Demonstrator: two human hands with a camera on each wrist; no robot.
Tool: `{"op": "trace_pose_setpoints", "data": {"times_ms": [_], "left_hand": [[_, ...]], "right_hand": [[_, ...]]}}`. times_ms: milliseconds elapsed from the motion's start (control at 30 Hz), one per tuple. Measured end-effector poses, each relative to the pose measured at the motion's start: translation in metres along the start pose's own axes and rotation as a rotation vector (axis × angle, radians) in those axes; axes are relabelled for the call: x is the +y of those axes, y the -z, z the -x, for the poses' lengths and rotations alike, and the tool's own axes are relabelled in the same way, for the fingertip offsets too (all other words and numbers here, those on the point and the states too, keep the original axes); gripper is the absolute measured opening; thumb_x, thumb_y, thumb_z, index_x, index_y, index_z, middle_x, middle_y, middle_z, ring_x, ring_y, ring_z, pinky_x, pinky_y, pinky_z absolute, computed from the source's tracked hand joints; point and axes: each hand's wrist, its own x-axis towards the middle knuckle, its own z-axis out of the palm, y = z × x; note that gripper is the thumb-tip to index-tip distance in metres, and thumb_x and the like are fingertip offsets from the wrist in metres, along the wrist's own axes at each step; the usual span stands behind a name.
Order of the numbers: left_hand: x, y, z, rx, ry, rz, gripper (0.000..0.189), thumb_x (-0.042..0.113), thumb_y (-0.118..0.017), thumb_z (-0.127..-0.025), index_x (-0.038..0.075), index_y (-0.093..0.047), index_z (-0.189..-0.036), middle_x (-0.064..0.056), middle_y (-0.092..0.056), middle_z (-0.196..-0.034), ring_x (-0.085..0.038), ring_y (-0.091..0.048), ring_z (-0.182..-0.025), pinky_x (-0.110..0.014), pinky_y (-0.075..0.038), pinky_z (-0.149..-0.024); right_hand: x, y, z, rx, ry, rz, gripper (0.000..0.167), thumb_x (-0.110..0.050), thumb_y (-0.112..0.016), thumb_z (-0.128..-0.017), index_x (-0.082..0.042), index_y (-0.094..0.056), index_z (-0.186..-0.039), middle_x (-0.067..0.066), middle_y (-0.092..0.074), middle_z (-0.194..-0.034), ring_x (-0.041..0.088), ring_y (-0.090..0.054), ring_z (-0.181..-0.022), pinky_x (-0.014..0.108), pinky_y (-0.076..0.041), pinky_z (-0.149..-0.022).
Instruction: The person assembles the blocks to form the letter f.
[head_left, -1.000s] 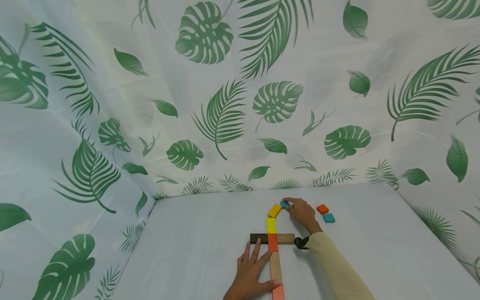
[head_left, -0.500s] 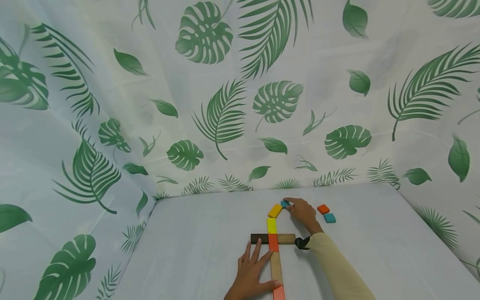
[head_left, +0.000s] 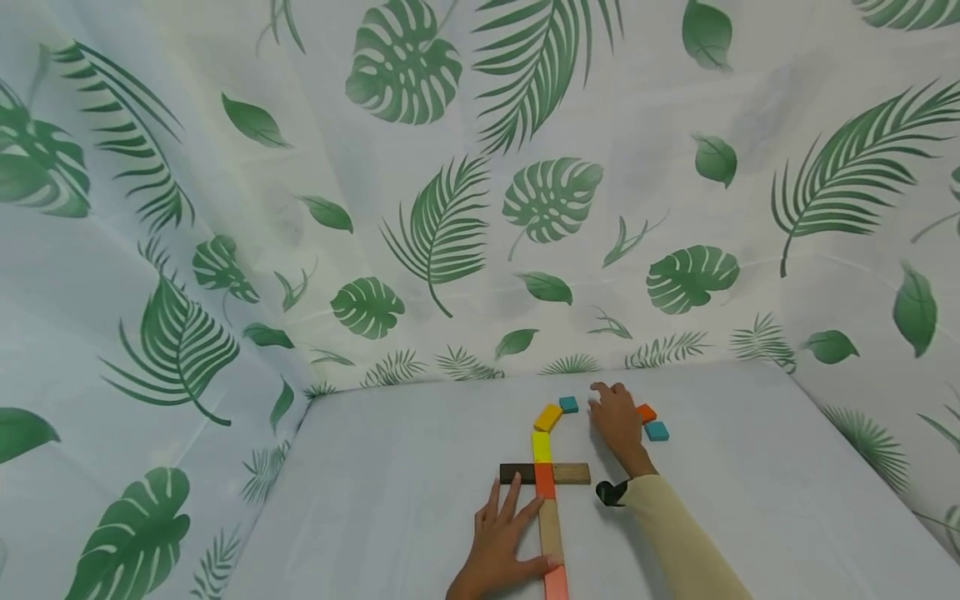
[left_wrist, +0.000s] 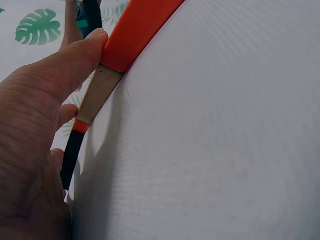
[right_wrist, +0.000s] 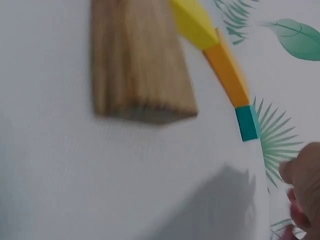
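My left hand (head_left: 501, 540) lies with fingers spread along the block row. Its thumb touches the row where a salmon block (head_left: 556, 585) meets a natural wood block (head_left: 551, 532), and other fingertips reach the red-orange block (head_left: 544, 481) and the dark brown block (head_left: 517, 474). Holding nothing, my right hand (head_left: 618, 423) hovers with loosely bent fingers right of a small blue block (head_left: 568, 404). That blue block sits at the upper end of the curve, beside the orange-yellow block (head_left: 549, 417) and above the yellow block (head_left: 542, 447). In the right wrist view the fingers (right_wrist: 306, 170) are apart from the teal-looking block (right_wrist: 247, 123).
A loose orange block (head_left: 647, 412), partly behind the right hand, and a second blue block (head_left: 657, 431) lie to the right. A brown wood block (head_left: 572, 473) forms the right arm of the cross. Leaf-patterned cloth (head_left: 450, 333) rises behind the white table surface (head_left: 360, 483).
My right hand has let go of the small blue block and moved right, toward the loose orange and blue blocks. The left hand has stayed in place.
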Motion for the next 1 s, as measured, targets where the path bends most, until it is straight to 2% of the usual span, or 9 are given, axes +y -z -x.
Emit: {"op": "trace_pose_setpoints", "data": {"times_ms": [100,233,333,400,467,567,633,767,1000], "left_hand": [[0.0,-0.002,0.0,-0.001,-0.007,-0.002,0.084,0.078,-0.055,-0.079,0.039,-0.035,-0.15,0.002,-0.004,-0.166,-0.041,-0.004,-0.15,-0.057,-0.026,-0.102],[-0.001,-0.003,0.001,0.016,-0.024,-0.018,0.084,0.078,-0.055,-0.079,0.039,-0.034,-0.15,0.001,-0.004,-0.167,-0.041,-0.004,-0.15,-0.055,-0.026,-0.101],[-0.002,-0.004,0.001,0.025,-0.034,-0.011,0.083,0.078,-0.054,-0.079,0.041,-0.033,-0.15,0.001,-0.003,-0.167,-0.041,-0.004,-0.15,-0.056,-0.026,-0.101],[-0.003,-0.004,0.001,0.027,-0.04,-0.011,0.084,0.078,-0.054,-0.079,0.041,-0.032,-0.151,0.002,-0.003,-0.167,-0.041,-0.004,-0.15,-0.056,-0.026,-0.101],[-0.003,-0.003,0.0,0.029,-0.04,-0.012,0.084,0.079,-0.053,-0.078,0.042,-0.032,-0.151,0.002,-0.003,-0.167,-0.041,-0.004,-0.15,-0.056,-0.026,-0.101],[-0.003,-0.004,0.001,0.034,-0.037,-0.018,0.084,0.08,-0.053,-0.078,0.042,-0.032,-0.151,0.002,-0.004,-0.167,-0.041,-0.005,-0.15,-0.056,-0.027,-0.101],[-0.004,-0.003,0.001,0.034,-0.035,-0.023,0.084,0.08,-0.053,-0.078,0.042,-0.032,-0.151,0.001,-0.004,-0.167,-0.041,-0.005,-0.15,-0.057,-0.027,-0.101],[-0.003,-0.002,0.001,0.027,-0.038,-0.019,0.084,0.079,-0.053,-0.079,0.04,-0.033,-0.151,0.001,-0.004,-0.167,-0.042,-0.005,-0.15,-0.058,-0.027,-0.101],[-0.002,0.0,0.001,0.018,-0.033,-0.022,0.085,0.08,-0.052,-0.079,0.04,-0.032,-0.151,0.002,-0.002,-0.167,-0.04,-0.003,-0.151,-0.059,-0.026,-0.102]], "right_hand": [[0.009,0.008,0.004,0.088,-0.048,0.135,0.034,-0.011,-0.069,-0.087,0.005,-0.062,-0.116,0.031,-0.052,-0.107,0.045,-0.047,-0.099,0.058,-0.044,-0.073],[0.022,0.017,0.008,-0.01,-0.171,0.242,0.033,-0.009,-0.064,-0.089,0.016,-0.055,-0.109,0.041,-0.046,-0.108,0.057,-0.042,-0.106,0.072,-0.036,-0.081],[0.029,0.023,0.01,-0.088,-0.209,0.249,0.026,-0.007,-0.058,-0.092,0.017,-0.056,-0.1,0.04,-0.051,-0.1,0.057,-0.049,-0.1,0.073,-0.036,-0.082],[0.033,0.025,0.009,-0.097,-0.158,0.239,0.022,-0.007,-0.061,-0.09,0.015,-0.059,-0.095,0.035,-0.057,-0.094,0.052,-0.056,-0.092,0.068,-0.042,-0.078],[0.034,0.025,0.006,-0.118,-0.074,0.204,0.023,-0.008,-0.067,-0.088,0.012,-0.062,-0.098,0.03,-0.061,-0.094,0.047,-0.059,-0.091,0.062,-0.046,-0.077],[0.031,0.021,0.0,-0.192,0.055,0.101,0.032,-0.009,-0.075,-0.084,0.008,-0.064,-0.108,0.027,-0.066,-0.105,0.042,-0.061,-0.098,0.055,-0.05,-0.083],[0.028,0.018,-0.002,-0.256,0.09,0.026,0.04,-0.009,-0.075,-0.085,0.008,-0.062,-0.118,0.028,-0.064,-0.115,0.042,-0.058,-0.107,0.054,-0.048,-0.092],[0.026,0.013,-0.002,-0.28,0.117,-0.023,0.041,-0.008,-0.073,-0.086,0.008,-0.061,-0.122,0.029,-0.062,-0.119,0.042,-0.056,-0.108,0.054,-0.046,-0.095],[0.025,0.011,0.004,-0.248,0.03,-0.05,0.042,-0.019,-0.075,-0.086,0.003,-0.062,-0.12,0.025,-0.056,-0.101,0.031,-0.051,-0.086,0.045,-0.047,-0.078]]}}
